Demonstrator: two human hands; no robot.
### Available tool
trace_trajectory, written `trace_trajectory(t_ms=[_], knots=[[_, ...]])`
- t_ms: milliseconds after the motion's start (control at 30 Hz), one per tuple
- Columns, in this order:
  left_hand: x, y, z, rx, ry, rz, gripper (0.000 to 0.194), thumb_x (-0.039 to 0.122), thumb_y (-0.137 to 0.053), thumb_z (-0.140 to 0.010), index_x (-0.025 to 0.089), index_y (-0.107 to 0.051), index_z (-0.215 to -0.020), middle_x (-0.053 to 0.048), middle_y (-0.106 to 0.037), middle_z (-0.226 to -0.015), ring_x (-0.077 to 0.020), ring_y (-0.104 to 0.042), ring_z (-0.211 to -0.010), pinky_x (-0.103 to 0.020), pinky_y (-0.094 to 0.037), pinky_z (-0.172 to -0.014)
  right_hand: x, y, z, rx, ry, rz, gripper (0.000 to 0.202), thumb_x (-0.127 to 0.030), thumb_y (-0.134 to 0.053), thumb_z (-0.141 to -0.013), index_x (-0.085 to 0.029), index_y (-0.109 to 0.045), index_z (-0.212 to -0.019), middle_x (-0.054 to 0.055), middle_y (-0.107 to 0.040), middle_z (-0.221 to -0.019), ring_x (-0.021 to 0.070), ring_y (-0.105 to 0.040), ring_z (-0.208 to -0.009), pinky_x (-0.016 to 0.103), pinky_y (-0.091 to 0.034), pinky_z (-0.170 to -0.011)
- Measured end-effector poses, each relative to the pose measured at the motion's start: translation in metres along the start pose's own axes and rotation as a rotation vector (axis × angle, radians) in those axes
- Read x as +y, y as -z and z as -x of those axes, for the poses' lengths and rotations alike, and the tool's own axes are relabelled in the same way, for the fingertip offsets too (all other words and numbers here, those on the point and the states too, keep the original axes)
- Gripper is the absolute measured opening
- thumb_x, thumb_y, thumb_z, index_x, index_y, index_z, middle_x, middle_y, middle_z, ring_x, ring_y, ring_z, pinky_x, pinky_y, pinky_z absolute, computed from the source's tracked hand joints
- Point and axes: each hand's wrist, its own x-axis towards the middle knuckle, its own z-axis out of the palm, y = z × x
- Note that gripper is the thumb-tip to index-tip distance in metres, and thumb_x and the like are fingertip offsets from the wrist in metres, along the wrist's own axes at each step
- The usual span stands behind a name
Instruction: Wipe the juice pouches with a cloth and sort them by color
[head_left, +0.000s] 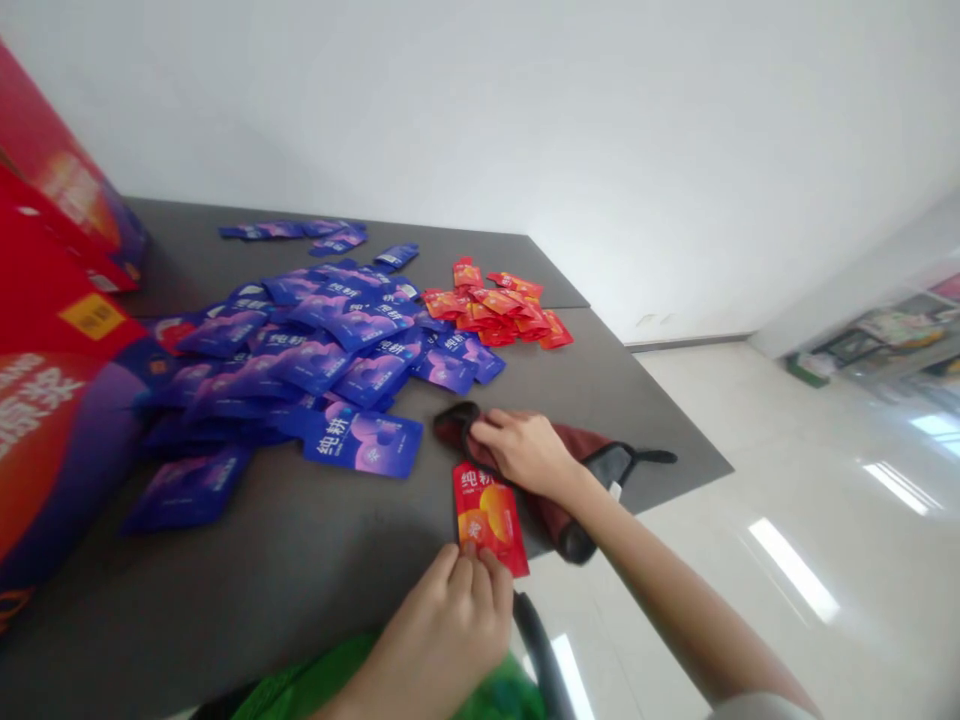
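My left hand (pixel 459 612) is at the table's front edge, its fingers closed on the lower end of a red pouch (pixel 484 505) with an orange picture and white lettering. My right hand (pixel 525 452) grips the rim of a dark reddish-brown cloth bag (pixel 581 447) with black trim and a black strap loop. The bag lies flattened on the table at the right, and its edge touches or overlaps the top of the pouch. A flat blue-purple pouch (pixel 364 440) lies just left of the bag.
A big heap of blue-purple pouches (pixel 307 350) covers the table's left middle. Behind the bag sits a smaller pile of red pouches (pixel 499 305). Large red and purple boxes (pixel 67 330) stand at the left. The grey table (pixel 660 400) ends at the right above a shiny floor.
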Motion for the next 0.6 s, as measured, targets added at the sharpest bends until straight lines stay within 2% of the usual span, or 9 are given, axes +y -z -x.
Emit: trace_trajectory(t_ms=[100, 200, 267, 367, 433, 533, 600], knots=[[-0.001, 0.002, -0.003, -0.046, 0.047, 0.041, 0.027, 0.0, -0.05, -0.064, 0.01, -0.065, -0.084, -0.009, -0.068, -0.07, -0.0181, -0.061, -0.058, -0.029, -0.051, -0.059, 0.007, 0.021, -0.001, 0.105, -0.08, -0.006, 0.023, -0.024, -0.035, -0.095, -0.02, -0.056, -0.087, 0.0, -0.052, -0.074, 0.0126, -0.042, -0.061, 0.028, -0.024, -0.057], [0.003, 0.0, -0.001, -0.027, 0.087, 0.059, 0.021, 0.001, -0.053, -0.065, 0.01, -0.064, -0.081, -0.011, -0.069, -0.072, -0.0189, -0.062, -0.061, -0.029, -0.05, -0.06, -0.018, 0.04, 0.019, 0.212, 0.043, -0.111, 0.029, -0.02, -0.031, -0.094, -0.02, -0.055, -0.079, 0.001, -0.051, -0.072, 0.0135, -0.042, -0.064, 0.028, -0.026, -0.062], [0.007, -0.002, 0.001, -0.013, 0.071, 0.081, 0.012, 0.004, -0.054, -0.068, 0.013, -0.061, -0.072, -0.007, -0.066, -0.064, -0.017, -0.06, -0.056, -0.027, -0.05, -0.059, -0.038, 0.04, 0.033, 0.151, 0.242, -0.168, 0.025, -0.023, -0.035, -0.093, -0.022, -0.055, -0.079, 0.0, -0.049, -0.07, 0.014, -0.04, -0.064, 0.028, -0.025, -0.061], [0.009, -0.003, 0.003, -0.001, 0.044, 0.093, 0.012, 0.006, -0.052, -0.07, 0.015, -0.057, -0.064, -0.002, -0.06, -0.053, -0.0151, -0.055, -0.047, -0.026, -0.048, -0.053, -0.051, 0.023, 0.036, 0.023, 0.318, -0.172, 0.019, -0.024, -0.04, -0.092, -0.023, -0.056, -0.082, 0.0, -0.05, -0.072, 0.0136, -0.041, -0.062, 0.028, -0.025, -0.06], [0.005, -0.001, 0.001, 0.015, 0.017, 0.08, 0.013, 0.005, -0.05, -0.069, 0.012, -0.061, -0.071, -0.005, -0.062, -0.058, -0.0168, -0.058, -0.05, -0.027, -0.049, -0.054, -0.043, 0.01, 0.025, -0.038, 0.276, -0.118, 0.016, -0.023, -0.042, -0.091, -0.024, -0.057, -0.086, 0.0, -0.052, -0.076, 0.0131, -0.042, -0.063, 0.028, -0.024, -0.06], [-0.011, 0.007, -0.005, 0.039, -0.002, 0.17, 0.021, 0.003, -0.048, -0.072, 0.009, -0.064, -0.083, -0.007, -0.067, -0.068, -0.0175, -0.061, -0.058, -0.029, -0.051, -0.061, -0.016, 0.0, 0.0, -0.033, 0.114, -0.032, 0.016, -0.023, -0.041, -0.091, -0.023, -0.057, -0.092, 0.001, -0.054, -0.079, 0.0121, -0.043, -0.061, 0.027, -0.022, -0.057], [-0.024, 0.014, -0.008, 0.094, 0.141, 0.399, 0.016, 0.007, -0.048, -0.079, 0.014, -0.063, -0.078, -0.001, -0.064, -0.06, -0.0145, -0.06, -0.053, -0.025, -0.05, -0.058, 0.004, 0.0, -0.01, 0.045, -0.034, -0.019, 0.019, -0.025, -0.038, -0.094, -0.022, -0.056, -0.09, 0.0, -0.054, -0.077, 0.0118, -0.043, -0.059, 0.027, -0.021, -0.055]])
